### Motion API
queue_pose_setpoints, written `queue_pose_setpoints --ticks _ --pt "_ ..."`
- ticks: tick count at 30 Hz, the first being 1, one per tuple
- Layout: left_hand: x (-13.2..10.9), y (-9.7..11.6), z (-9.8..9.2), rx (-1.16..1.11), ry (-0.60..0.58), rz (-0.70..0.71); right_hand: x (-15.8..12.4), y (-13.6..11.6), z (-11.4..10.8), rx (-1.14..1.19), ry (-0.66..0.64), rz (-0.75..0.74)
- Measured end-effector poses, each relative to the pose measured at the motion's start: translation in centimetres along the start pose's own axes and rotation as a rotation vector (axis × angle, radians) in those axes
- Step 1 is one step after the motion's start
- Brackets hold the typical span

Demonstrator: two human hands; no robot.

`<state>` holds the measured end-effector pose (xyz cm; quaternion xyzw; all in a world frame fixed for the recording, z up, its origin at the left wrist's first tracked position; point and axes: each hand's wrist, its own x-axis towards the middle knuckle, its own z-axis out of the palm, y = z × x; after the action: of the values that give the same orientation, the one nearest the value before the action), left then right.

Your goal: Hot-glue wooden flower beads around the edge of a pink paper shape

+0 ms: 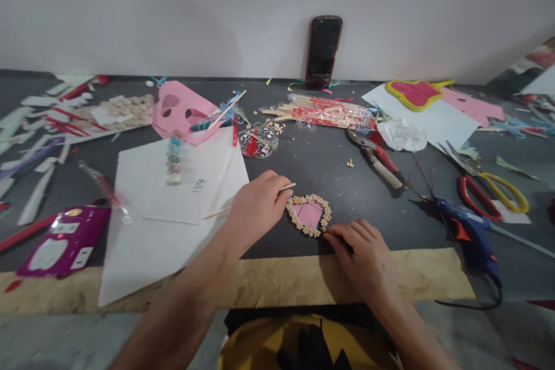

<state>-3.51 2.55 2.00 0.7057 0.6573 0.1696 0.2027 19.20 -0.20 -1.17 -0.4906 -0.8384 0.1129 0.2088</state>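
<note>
A heart-shaped piece (pixel 309 214) with a pink centre and a border of small pale beads lies on the dark table. My left hand (pixel 264 199) is closed on a thin wooden stick (pixel 288 187) at the heart's upper left edge. At the heart's lower right edge, the fingertips of my right hand (pixel 355 245) are pinched together against the beads. Whether anything small is between them is hidden. White sheets (pixel 143 248) lie under and beside my left forearm.
Behind the heart lie a bundle of wrapped sticks (pixel 325 112) and an upright phone (pixel 324 52). Pliers (pixel 379 162), scissors (pixel 481 185) and a blue glue gun (pixel 470 228) are at the right. A pink mask (pixel 182 110) and a purple packet (pixel 67 240) are at the left.
</note>
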Motion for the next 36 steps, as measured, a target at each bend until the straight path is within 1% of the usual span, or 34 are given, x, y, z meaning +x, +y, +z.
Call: queue_pose_setpoints --ticks 15,21,26,28,30,33,34,36 --pt "0.1 0.2 0.0 0.021 -0.018 -0.007 -0.5 0.0 0.4 -0.071 0.040 -0.037" --pt "0.1 0.0 0.2 0.019 -0.010 0.006 -0.1 -0.3 0.1 -0.102 0.049 -0.066" --pt "0.1 0.0 0.2 0.026 -0.011 0.012 -0.2 -0.5 0.4 -0.109 0.066 -0.077" --pt "0.1 -0.1 0.2 0.026 -0.020 0.009 -0.5 -0.5 0.2 -0.099 0.071 -0.083" --pt "0.2 -0.1 0.2 0.023 -0.024 -0.002 -0.5 -0.3 -0.4 -0.080 0.085 -0.088" --pt "0.2 -0.1 0.1 0.012 -0.018 -0.013 0.8 0.5 -1.9 -0.040 0.095 -0.077" --pt "0.2 -0.1 0.1 0.011 -0.016 -0.012 1.8 0.8 -2.4 -0.045 0.081 -0.071" --pt "0.3 0.0 0.1 0.009 -0.013 0.004 4.6 1.5 -2.9 -0.131 0.005 -0.060"
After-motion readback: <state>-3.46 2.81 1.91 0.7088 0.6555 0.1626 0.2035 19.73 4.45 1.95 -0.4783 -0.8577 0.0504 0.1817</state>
